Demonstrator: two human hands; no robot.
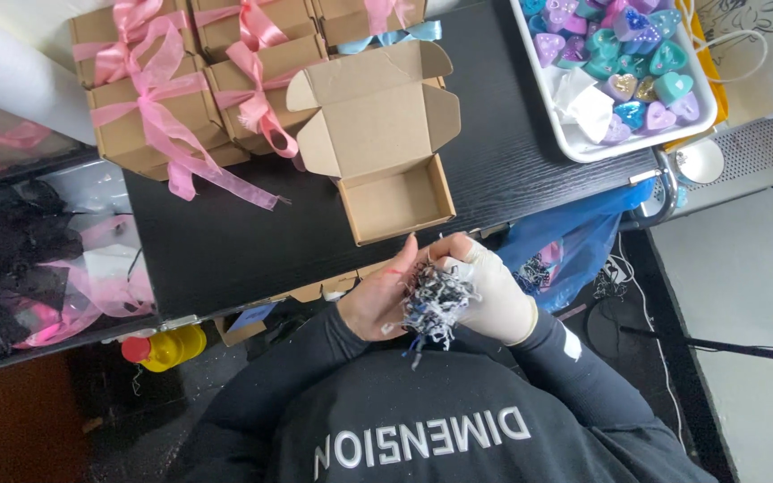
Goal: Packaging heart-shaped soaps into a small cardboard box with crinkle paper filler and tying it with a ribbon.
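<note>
A clump of shredded paper filler (434, 302), grey, white and blue, sits between both hands just in front of my chest. My left hand (376, 295) is bare and cups the clump from the left. My right hand (492, 288) wears a pale glove and grips it from the right. Just beyond the hands an open brown cardboard box (395, 199) stands empty on the black table (225, 241), its lid flaps raised toward the back.
Closed brown boxes tied with pink ribbon (163, 98) are stacked at the back left. A white tray (574, 143) of coloured heart-shaped pieces sits at the back right. A blue plastic bag (574, 241) hangs at the table's right edge. A yellow bottle (172, 346) lies below left.
</note>
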